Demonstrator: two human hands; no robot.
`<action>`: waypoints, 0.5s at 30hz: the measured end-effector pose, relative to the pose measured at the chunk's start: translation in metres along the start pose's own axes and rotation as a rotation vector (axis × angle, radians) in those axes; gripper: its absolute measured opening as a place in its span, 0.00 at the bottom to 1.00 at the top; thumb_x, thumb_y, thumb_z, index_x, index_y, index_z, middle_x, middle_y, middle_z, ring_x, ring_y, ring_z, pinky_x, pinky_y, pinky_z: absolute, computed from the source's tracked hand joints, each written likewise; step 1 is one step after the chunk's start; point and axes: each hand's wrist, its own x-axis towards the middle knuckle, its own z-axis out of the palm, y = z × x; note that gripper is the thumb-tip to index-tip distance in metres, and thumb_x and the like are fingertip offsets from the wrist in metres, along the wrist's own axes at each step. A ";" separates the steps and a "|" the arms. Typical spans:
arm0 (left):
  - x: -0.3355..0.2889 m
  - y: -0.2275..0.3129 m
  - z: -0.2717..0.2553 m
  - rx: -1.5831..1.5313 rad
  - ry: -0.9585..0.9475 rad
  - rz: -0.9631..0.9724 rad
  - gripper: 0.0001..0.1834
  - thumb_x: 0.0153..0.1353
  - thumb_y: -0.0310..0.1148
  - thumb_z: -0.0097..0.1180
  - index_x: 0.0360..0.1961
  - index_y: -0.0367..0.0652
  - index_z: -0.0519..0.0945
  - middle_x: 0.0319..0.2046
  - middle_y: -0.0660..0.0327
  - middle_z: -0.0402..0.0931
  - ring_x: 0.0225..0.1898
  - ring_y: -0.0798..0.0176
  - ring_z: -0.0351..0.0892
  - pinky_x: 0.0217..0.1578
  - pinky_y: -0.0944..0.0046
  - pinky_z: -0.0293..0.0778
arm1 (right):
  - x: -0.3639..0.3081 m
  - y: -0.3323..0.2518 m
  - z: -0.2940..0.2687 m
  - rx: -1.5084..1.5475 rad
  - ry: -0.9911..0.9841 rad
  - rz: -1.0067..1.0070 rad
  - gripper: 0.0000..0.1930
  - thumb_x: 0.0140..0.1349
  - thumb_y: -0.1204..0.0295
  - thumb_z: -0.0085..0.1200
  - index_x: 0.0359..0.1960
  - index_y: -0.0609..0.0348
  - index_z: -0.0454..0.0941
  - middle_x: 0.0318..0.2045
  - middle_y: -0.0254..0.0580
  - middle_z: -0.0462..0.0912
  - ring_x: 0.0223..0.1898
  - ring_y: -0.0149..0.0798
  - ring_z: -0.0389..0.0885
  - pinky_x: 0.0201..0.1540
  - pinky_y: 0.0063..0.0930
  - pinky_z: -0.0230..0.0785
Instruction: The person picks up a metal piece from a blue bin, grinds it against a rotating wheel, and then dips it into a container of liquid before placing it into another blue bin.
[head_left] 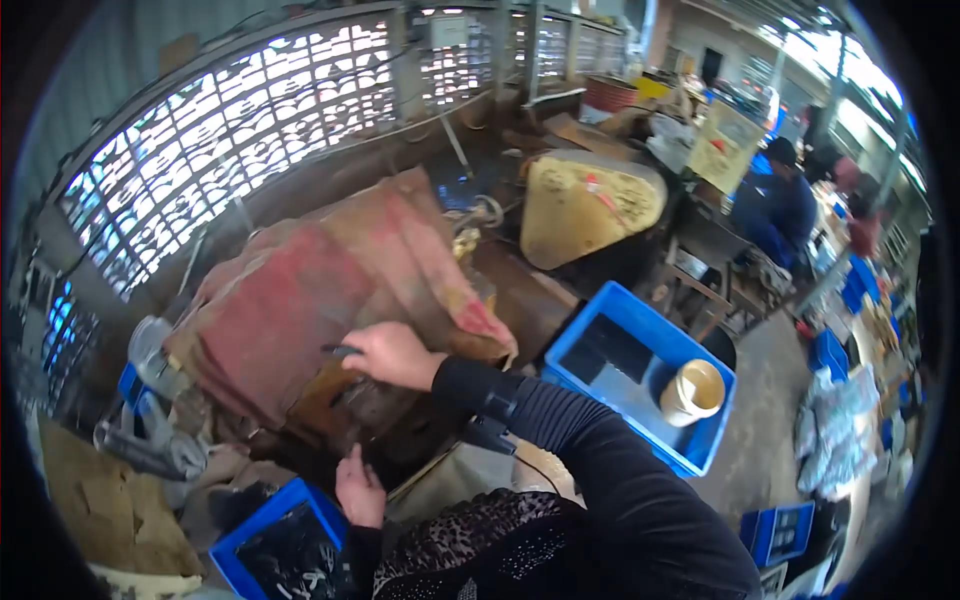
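Observation:
My right hand is closed around a short dark object, whose end sticks out to the left; its kind is hidden by the fingers. It is over the front edge of a reddish, stained cloth draped on a bulky form. Lower and nearer, my left hand has its fingers drawn together and pointing away from me; anything in them is too small to make out. Beyond its fingertips lies a dark brown, wet-looking work area. A blue crate with small dark and pale pieces stands beside that hand.
To the right is a blue tub holding a cream bucket. A yellowish, crusted container stands farther back. Clear plastic containers are at the left. Another person sits at the far right, near bagged goods.

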 end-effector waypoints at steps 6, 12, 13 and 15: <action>-0.003 -0.010 -0.002 0.045 -0.019 -0.024 0.22 0.55 0.24 0.53 0.53 0.38 0.74 0.36 0.48 0.74 0.39 0.44 0.74 0.41 0.50 0.72 | 0.058 0.020 0.034 -0.037 -0.097 0.026 0.12 0.54 0.59 0.60 0.32 0.54 0.80 0.27 0.50 0.80 0.33 0.55 0.80 0.36 0.48 0.71; -0.001 -0.012 -0.009 0.016 -0.009 0.026 0.21 0.55 0.26 0.53 0.53 0.38 0.74 0.36 0.49 0.75 0.40 0.45 0.75 0.42 0.51 0.73 | 0.084 0.020 0.047 -0.063 -0.171 0.139 0.15 0.55 0.58 0.60 0.35 0.54 0.80 0.30 0.51 0.82 0.38 0.55 0.80 0.40 0.47 0.71; -0.001 -0.014 -0.008 0.011 -0.017 0.035 0.22 0.55 0.26 0.54 0.53 0.38 0.74 0.38 0.49 0.75 0.40 0.45 0.75 0.43 0.51 0.73 | 0.086 0.018 0.046 -0.071 -0.187 0.172 0.15 0.55 0.57 0.60 0.36 0.54 0.80 0.31 0.51 0.82 0.38 0.55 0.80 0.40 0.46 0.71; -0.001 -0.015 -0.006 0.000 -0.039 0.054 0.24 0.54 0.27 0.54 0.54 0.38 0.74 0.41 0.49 0.76 0.41 0.45 0.75 0.44 0.51 0.73 | 0.089 0.018 0.046 -0.076 -0.208 0.200 0.15 0.55 0.57 0.60 0.37 0.54 0.81 0.31 0.51 0.82 0.38 0.55 0.80 0.40 0.46 0.72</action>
